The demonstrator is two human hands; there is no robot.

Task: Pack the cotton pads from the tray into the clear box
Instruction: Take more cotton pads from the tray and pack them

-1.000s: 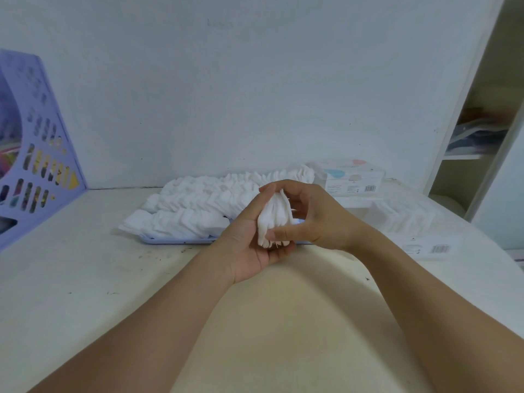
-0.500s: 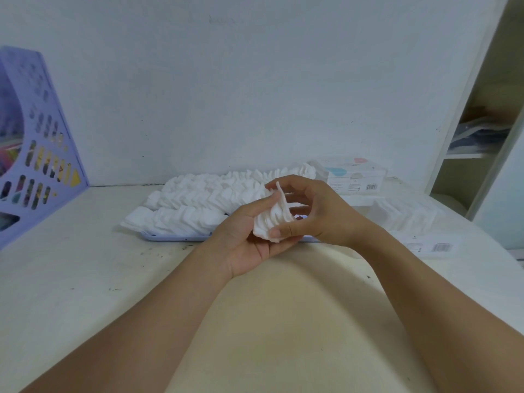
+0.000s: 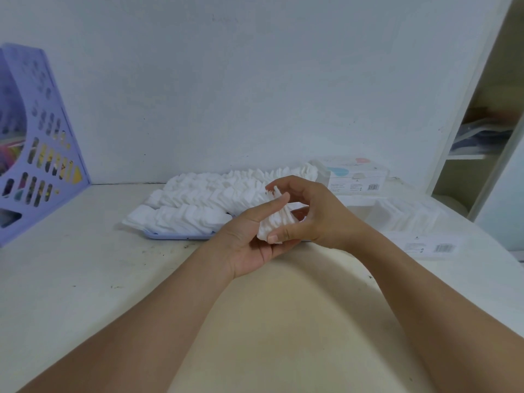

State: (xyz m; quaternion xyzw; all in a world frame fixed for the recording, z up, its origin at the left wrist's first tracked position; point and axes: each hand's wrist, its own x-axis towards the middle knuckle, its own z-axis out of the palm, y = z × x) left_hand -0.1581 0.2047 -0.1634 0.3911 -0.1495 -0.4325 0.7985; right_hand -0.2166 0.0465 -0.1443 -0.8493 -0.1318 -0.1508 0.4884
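Note:
A small stack of white cotton pads [image 3: 276, 224] fans out between both hands above the table's middle. My left hand [image 3: 249, 239] cradles the stack from below, thumb laid across its top. My right hand [image 3: 314, 214] pinches the stack's near end with thumb and fingers curled over it. Behind them a lilac tray [image 3: 175, 236] carries rows of white cotton pads [image 3: 204, 202]. The clear box [image 3: 402, 219], partly filled with pads, lies at the right beside my right wrist.
A closed box of pads with a barcode label [image 3: 354, 177] stands against the wall behind the clear box. A lilac perforated file holder [image 3: 37, 148] occupies the far left. A shelf unit [image 3: 487, 137] rises at the right edge.
The held stack has loosened from a tight bundle into a fan. Both hands shifted slightly while my right fingers lifted off the stack's top.

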